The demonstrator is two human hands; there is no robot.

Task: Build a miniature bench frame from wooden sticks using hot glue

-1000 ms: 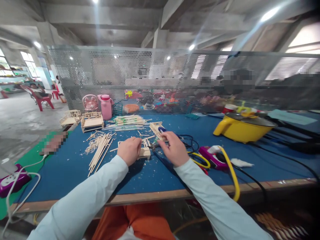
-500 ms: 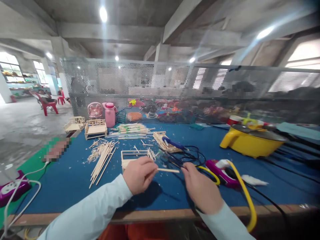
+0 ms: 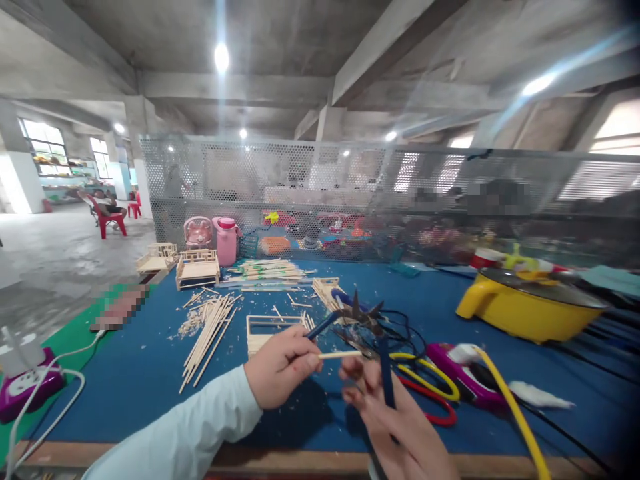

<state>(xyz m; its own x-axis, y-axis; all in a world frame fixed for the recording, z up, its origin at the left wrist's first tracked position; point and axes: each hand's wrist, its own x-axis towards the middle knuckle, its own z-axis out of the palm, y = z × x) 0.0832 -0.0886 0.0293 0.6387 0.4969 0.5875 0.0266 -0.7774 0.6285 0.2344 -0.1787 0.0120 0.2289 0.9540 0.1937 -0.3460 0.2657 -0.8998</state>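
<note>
My left hand is closed, pinching a short thin wooden stick that points right. A pair of pliers with blue handles is raised in front of my right hand, its jaws upward and its handles spread wide. One handle runs down into my right hand, whose fingers are curled; the other reaches the fingers of my left hand. Behind my left hand lies a small wooden stick frame, partly covered. Scissors with yellow and red handle loops lie beside my right hand.
Loose sticks and offcuts lie left, with bundled sticks behind. A blue-handled tool with black cable rests near a stick piece. To the right are a purple power strip and yellow pan. Finished-looking stick models stand back left.
My right hand has come up with the pliers, which now stand open between both hands. The scissors' red loop has come into view. My left hand still holds the stick.
</note>
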